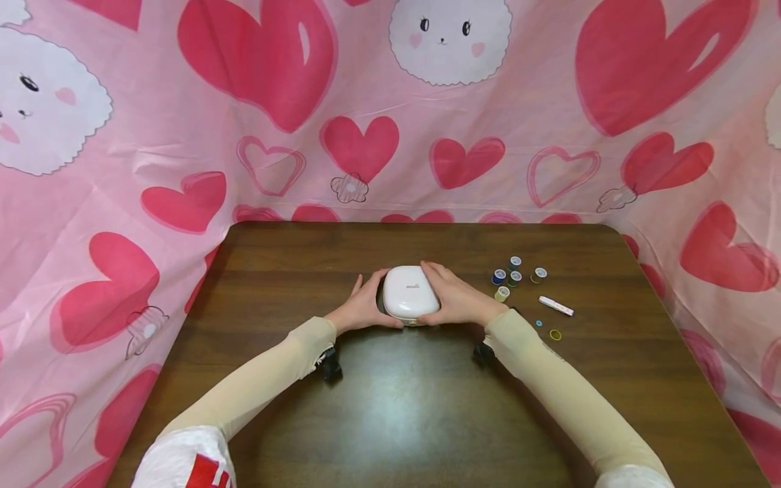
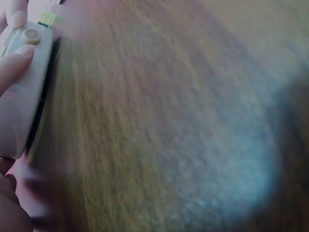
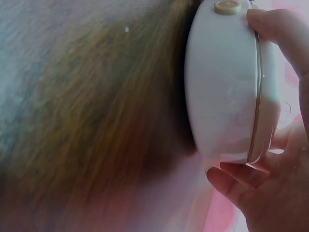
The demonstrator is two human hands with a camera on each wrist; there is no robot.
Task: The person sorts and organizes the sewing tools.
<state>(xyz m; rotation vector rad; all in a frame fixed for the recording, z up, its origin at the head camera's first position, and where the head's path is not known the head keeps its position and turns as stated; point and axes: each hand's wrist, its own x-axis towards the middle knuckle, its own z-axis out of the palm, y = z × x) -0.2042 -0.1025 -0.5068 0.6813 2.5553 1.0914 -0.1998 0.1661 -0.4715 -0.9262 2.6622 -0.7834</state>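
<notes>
A white rounded case [image 1: 410, 288] with small lettering on its lid sits on the wooden table, its lid down. My left hand [image 1: 361, 306] grips its left side, thumb along the near edge. On the opposite side my right hand [image 1: 456, 298] holds it, with the thumb at the front and the fingers round the far side. A round gold-coloured button [image 2: 32, 36] shows on the case front between the two thumbs in the left wrist view. Beside that button a small yellow-green tab [image 2: 47, 19] sticks out. In the right wrist view, a thin seam runs along the case wall [image 3: 222, 82].
Right of the hands stand several thread spools, among them a blue spool [image 1: 499, 276] and a pale yellow spool [image 1: 502, 294]. Near them lie a white stick-shaped item [image 1: 556, 306], a small blue ring [image 1: 539, 323] and a yellow ring [image 1: 555, 335]. Pink heart-patterned cloth [image 1: 378, 81] hangs behind the table.
</notes>
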